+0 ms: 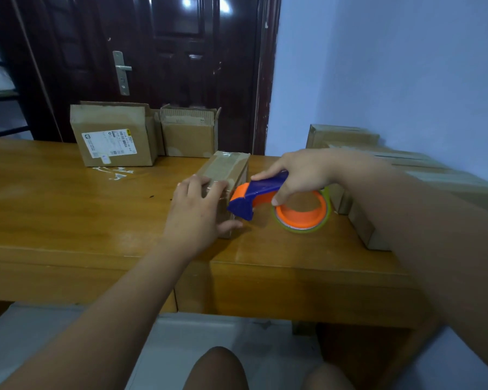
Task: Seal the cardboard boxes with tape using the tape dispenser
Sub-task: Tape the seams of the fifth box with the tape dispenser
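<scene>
A small cardboard box (228,167) stands in the middle of the wooden table (68,209), with clear tape along its top. My left hand (197,209) lies over the box's near end, fingers on top and thumb against the front face. My right hand (299,175) grips the blue and orange tape dispenser (261,197) by its handle. The dispenser's blue head touches the box's right side near the front corner. Its orange spool with a roll of clear tape (302,213) sits just right of the box.
Two open cardboard boxes stand at the table's back, one with a white label (113,136) and a smaller one (189,133). Several closed boxes (378,164) are lined up along the right wall. Tape scraps (116,173) lie near the labelled box. A dark door (152,66) is behind.
</scene>
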Motion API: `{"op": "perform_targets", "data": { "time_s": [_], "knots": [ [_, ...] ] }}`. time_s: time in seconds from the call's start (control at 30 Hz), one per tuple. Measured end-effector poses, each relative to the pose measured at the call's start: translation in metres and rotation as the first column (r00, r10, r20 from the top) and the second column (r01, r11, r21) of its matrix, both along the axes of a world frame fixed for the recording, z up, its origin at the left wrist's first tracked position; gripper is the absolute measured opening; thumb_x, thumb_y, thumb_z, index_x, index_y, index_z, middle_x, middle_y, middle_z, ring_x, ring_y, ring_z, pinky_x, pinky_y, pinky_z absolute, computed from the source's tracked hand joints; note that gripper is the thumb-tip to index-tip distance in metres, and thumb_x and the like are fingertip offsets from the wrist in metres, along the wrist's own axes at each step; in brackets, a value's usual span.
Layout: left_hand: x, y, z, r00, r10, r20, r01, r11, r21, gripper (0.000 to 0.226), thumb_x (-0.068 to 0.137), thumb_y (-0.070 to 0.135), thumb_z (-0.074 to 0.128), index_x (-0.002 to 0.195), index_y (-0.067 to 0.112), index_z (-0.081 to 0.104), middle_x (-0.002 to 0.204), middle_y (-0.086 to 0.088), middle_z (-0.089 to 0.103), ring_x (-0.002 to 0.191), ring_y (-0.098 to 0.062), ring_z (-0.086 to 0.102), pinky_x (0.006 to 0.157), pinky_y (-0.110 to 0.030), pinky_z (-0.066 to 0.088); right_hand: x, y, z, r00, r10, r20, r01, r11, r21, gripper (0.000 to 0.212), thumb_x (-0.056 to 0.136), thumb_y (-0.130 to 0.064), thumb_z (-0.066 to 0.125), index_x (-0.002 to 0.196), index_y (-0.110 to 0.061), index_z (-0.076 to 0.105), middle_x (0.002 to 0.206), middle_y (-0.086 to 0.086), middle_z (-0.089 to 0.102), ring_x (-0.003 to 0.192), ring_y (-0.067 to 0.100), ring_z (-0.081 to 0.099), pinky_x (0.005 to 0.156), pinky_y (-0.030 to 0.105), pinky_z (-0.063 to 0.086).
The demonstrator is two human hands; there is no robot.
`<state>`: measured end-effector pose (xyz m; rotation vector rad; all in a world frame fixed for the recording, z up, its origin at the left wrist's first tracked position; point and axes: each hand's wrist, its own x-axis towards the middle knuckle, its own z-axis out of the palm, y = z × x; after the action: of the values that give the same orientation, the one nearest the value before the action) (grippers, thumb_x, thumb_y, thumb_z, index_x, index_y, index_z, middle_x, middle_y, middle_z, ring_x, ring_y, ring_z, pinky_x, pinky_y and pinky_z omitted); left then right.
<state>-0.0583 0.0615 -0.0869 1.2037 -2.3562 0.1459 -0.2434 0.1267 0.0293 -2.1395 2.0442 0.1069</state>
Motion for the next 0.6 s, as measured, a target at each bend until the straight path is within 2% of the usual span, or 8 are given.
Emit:
{"op": "perform_targets", "data": {
  "time_s": [0.1,0.17,0.23,0.27,0.33,0.43,0.5,0.6],
  "knots": [
    [-0.006,0.0,0.001,0.995,0.053,-0.088,-0.053,0.999,0.011,0.069,0.076,0.061,0.061,0.136,0.034,0.041,0.141,-0.003,0.037,0.136,-0.024,0.026,0.114,-0.055,0.004,0.001,-0.006,0.006,0.999,-0.014,0.045,0.01,0.998,0.067,0.053,0.088,-0.036,0.064,0.137,-0.043,0.044,0.118,-0.006,0.051,0.103,0.016,0.048,0.086,0.026,0.033],
    [-0.005,-0.002,0.002,0.996,0.047,-0.075,-0.048,0.999,-0.003,0.068,0.075,0.061,0.06,0.135,0.034,0.044,0.139,-0.003,0.04,0.135,-0.023,0.029,0.113,-0.058,0.001,-0.001,-0.009,0.007,0.995,-0.04,0.088,0.03,0.993,0.115,0.05,0.089,-0.035,0.064,0.135,-0.043,0.048,0.117,-0.007,0.052,0.103,0.015,0.049,0.086,0.026,0.035],
    [-0.001,-0.004,0.004,0.999,0.021,-0.027,-0.021,1.0,-0.014,0.073,0.071,0.066,0.057,0.135,0.034,0.044,0.139,-0.002,0.041,0.134,-0.024,0.031,0.112,-0.059,0.0,-0.008,-0.01,0.002,0.979,-0.084,0.187,0.049,0.982,0.18,0.043,0.089,-0.033,0.064,0.13,-0.042,0.054,0.109,-0.009,0.06,0.096,0.012,0.056,0.08,0.023,0.042],
    [0.002,-0.004,0.006,1.0,0.005,-0.003,-0.005,1.0,-0.003,0.079,0.067,0.07,0.054,0.136,0.034,0.043,0.14,-0.002,0.041,0.135,-0.024,0.031,0.112,-0.059,0.0,-0.013,-0.011,-0.004,0.956,-0.113,0.27,0.052,0.973,0.225,0.038,0.088,-0.031,0.064,0.125,-0.039,0.059,0.101,-0.009,0.064,0.086,0.009,0.06,0.073,0.021,0.044],
    [0.007,-0.006,0.01,0.999,-0.025,0.035,0.024,0.999,0.042,0.092,0.058,0.078,0.045,0.14,0.036,0.038,0.144,-0.001,0.037,0.137,-0.023,0.027,0.112,-0.058,-0.001,-0.024,-0.015,-0.021,0.876,-0.187,0.444,0.035,0.944,0.329,0.032,0.084,-0.029,0.069,0.116,-0.028,0.067,0.086,0.0,0.065,0.067,0.009,0.056,0.06,0.02,0.042],
    [0.016,-0.01,0.015,0.995,-0.073,0.07,0.067,0.994,0.082,0.109,0.043,0.085,0.026,0.143,0.041,0.031,0.147,0.002,0.034,0.139,-0.02,0.024,0.113,-0.058,0.0,-0.037,-0.012,-0.042,0.708,-0.365,0.605,0.004,0.858,0.513,0.031,0.078,-0.03,0.073,0.104,-0.018,0.062,0.069,0.0,0.051,0.054,0.006,0.045,0.048,0.016,0.04],
    [0.019,-0.012,0.019,0.991,-0.099,0.085,0.09,0.99,0.105,0.111,0.042,0.086,0.02,0.144,0.042,0.028,0.148,0.003,0.033,0.139,-0.019,0.023,0.113,-0.057,0.001,-0.043,-0.005,-0.056,0.569,-0.453,0.686,-0.075,0.802,0.592,0.033,0.076,-0.034,0.073,0.1,-0.016,0.058,0.071,0.001,0.051,0.053,0.006,0.045,0.049,0.017,0.042],
    [0.02,-0.014,0.022,0.986,-0.12,0.112,0.107,0.987,0.119,0.107,0.047,0.086,0.017,0.144,0.043,0.025,0.148,0.003,0.032,0.139,-0.02,0.022,0.114,-0.056,0.002,-0.047,0.007,-0.077,0.412,-0.473,0.779,-0.214,0.781,0.588,0.047,0.066,-0.044,0.083,0.091,-0.01,0.064,0.076,0.004,0.062,0.059,0.011,0.055,0.058,0.022,0.048]
  ]
}}
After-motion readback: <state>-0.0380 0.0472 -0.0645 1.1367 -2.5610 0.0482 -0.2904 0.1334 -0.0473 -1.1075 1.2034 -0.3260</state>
